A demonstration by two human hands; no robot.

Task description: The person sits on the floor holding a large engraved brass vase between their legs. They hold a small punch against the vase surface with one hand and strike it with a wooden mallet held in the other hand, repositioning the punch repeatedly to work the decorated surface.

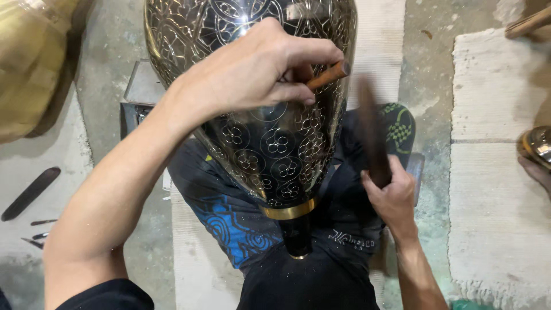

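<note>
A big shiny metal vase lies across the person's lap, with flower and circle patterns cut all over it. Its narrow neck with a gold ring points toward the person's body, and its wide end runs off the top edge of the view.

The left hand rests on top of the vase. Its fingers are closed around a thin brown chisel, and the tip, hidden under the fingers, points down at the vase.

The right hand is just to the right of the vase, not touching it. It grips a dark hammer stick that looks blurry.

Left of the vase, well apart, small dark tools lie on the floor. Right of the vase there is a pale mat with open room. At the mat's far right edge sits a small round metal thing.
</note>
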